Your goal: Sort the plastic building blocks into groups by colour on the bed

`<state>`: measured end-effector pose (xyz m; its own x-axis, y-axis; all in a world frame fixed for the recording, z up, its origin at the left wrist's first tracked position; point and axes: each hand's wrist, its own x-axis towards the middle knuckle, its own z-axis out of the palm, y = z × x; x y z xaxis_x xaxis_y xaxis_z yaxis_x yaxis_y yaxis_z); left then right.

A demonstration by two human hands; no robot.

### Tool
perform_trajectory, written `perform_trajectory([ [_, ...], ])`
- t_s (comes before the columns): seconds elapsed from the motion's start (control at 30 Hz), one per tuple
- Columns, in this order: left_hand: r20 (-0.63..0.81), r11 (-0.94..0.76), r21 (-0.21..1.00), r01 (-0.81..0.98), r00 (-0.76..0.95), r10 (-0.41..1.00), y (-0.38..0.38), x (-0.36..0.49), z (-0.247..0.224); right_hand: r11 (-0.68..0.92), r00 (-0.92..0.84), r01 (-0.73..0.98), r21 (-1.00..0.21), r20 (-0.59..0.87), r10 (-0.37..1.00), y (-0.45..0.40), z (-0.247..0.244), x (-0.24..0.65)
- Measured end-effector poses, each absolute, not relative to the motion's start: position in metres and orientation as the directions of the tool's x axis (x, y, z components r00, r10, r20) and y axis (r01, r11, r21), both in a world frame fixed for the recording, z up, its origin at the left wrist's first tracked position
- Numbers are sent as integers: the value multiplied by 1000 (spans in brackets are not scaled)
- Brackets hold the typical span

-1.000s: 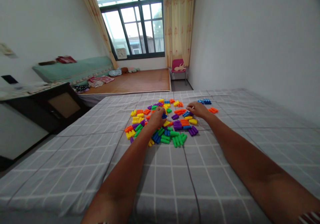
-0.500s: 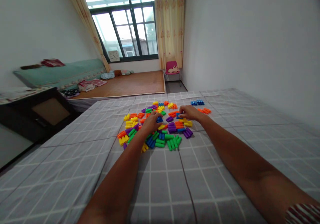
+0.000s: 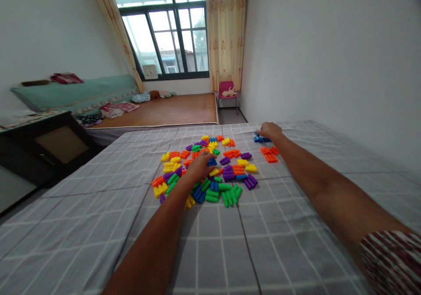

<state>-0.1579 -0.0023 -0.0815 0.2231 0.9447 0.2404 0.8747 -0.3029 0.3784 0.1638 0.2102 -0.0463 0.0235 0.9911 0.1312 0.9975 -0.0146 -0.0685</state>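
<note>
Colourful plastic pieces lie in a loose pile on a grey checked cloth (image 3: 217, 242). Within the pile my left hand (image 3: 199, 167) has its fingers around a blue piece (image 3: 212, 162). Beyond the pile to the right, my right hand (image 3: 270, 131) is at a small group of blue pieces (image 3: 262, 139), its fingertips on a blue piece. Just in front of that group lie orange pieces (image 3: 269, 154). Green pieces (image 3: 231, 196) are at the near edge of the pile, and purple ones (image 3: 250, 181) at its right.
A white wall (image 3: 329, 58) runs along the right. A dark cabinet (image 3: 62, 143) stands at the left. Farther back are a brown bed mat (image 3: 171, 110), a pink chair (image 3: 226, 88) and a window with curtains (image 3: 225, 36).
My right hand has moved from the pile out to the blue group at the back right, and a blue piece went with it. My left hand stays in the pile.
</note>
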Motion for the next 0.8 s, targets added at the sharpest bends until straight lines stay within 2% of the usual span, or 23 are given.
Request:
perform_trajectory([
  [0.3, 222, -298, 355, 886, 229, 948, -4, -157, -80, -65, 67, 998, -21, 129, 989, 214, -64, 146],
  [0.5, 209, -282, 347, 894, 220, 953, -3, -157, -82, -42, 40, 999, 16, 127, 991, 212, -62, 149],
  [0.63, 247, -315, 356, 880, 236, 940, -1, -158, -81, -30, 39, 998, -48, 199, 979, 203, -48, 151],
  [0.7, 290, -346, 392, 852, 242, 926, 0, -156, -79, 74, -34, 988, -134, 277, 960, 190, -39, 143],
  [0.8, 343, -386, 488, 783, 235, 909, 0, -151, -74, 448, -364, 839, -309, 292, 884, 155, -33, 116],
])
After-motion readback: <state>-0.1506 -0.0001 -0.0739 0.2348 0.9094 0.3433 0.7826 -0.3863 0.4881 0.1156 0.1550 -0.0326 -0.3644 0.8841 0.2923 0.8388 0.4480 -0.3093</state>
